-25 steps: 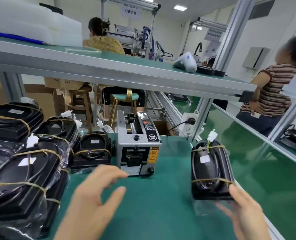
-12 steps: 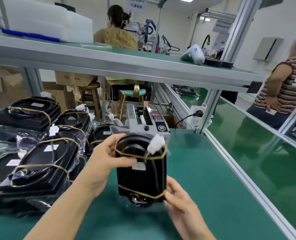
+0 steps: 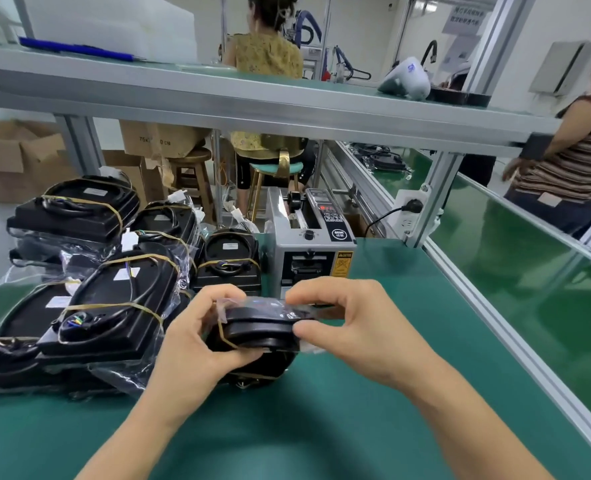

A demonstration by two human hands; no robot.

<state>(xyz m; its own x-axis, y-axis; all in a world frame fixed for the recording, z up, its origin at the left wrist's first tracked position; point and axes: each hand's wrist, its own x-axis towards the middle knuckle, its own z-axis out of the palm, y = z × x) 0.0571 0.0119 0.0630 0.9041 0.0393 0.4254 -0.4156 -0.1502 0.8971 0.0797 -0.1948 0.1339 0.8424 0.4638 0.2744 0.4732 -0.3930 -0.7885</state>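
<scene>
A black plastic unit [image 3: 257, 332] bound with rubber bands and partly in a clear bag stands on its end on the green bench [image 3: 321, 427], in front of me. My left hand [image 3: 197, 344] grips its left side, thumb across the front. My right hand [image 3: 349, 327] pinches the clear bag at the unit's top right edge, fingers curled over it. Directly behind the unit stands a grey tape dispenser [image 3: 313, 247].
Several more bagged black units [image 3: 114, 299] with rubber bands are piled at the left. An aluminium shelf [image 3: 252, 105] runs overhead. A green conveyor [image 3: 529, 258] lies to the right behind a rail. Two people are beyond, one seated [image 3: 269, 50], one standing [image 3: 571, 150].
The unit was at the right of the bench, then both hands lifted it to the middle. Now it is tipped edge-on and lower, with my right hand up at its top.
</scene>
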